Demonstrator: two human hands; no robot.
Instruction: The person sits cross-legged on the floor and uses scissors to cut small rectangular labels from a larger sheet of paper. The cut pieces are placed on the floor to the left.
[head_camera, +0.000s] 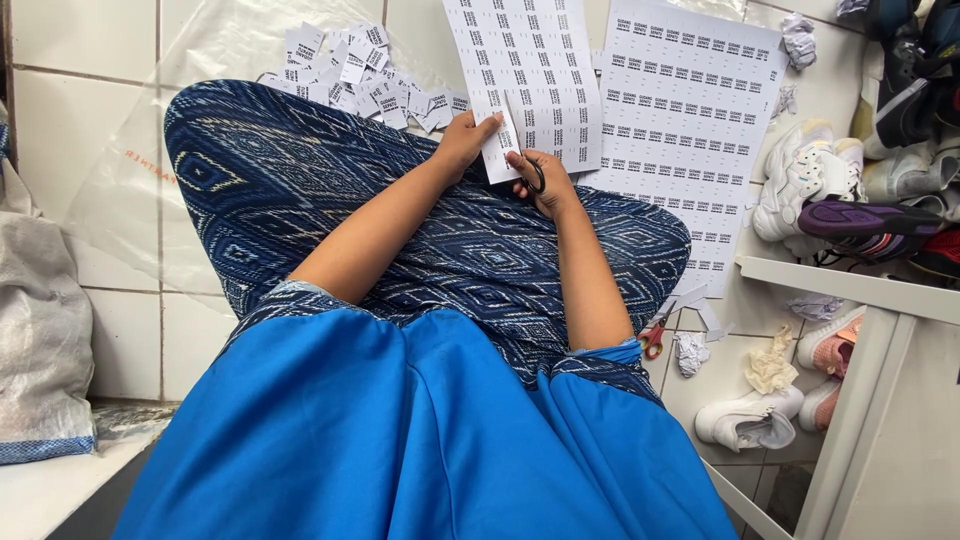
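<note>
Two hands are meeting over a printed label sheet (525, 75) that is hanging just past the person's raised knee, above the tiled floor (60, 110). The left hand (465, 140) is pinching the sheet's lower edge, thumb lying on top and fingers tucked behind the paper. The right hand (545, 183), just beside it, is closing around black scissors (537, 178), with fingers through the handle loops; the blades are disappearing behind the sheet, so whether they are parted is unclear. A second label sheet (690, 130) is lying flat on the floor to the right, partly covered by the first. A heap of cut labels (360, 75) is sitting beyond the knee to the left. Red-handled scissors (655, 335) are resting on the tiles near the right forearm, half hidden by the patterned trousers (300, 180). Shoes (840, 190) are crowding the right edge, several cut off by the frame.
</note>
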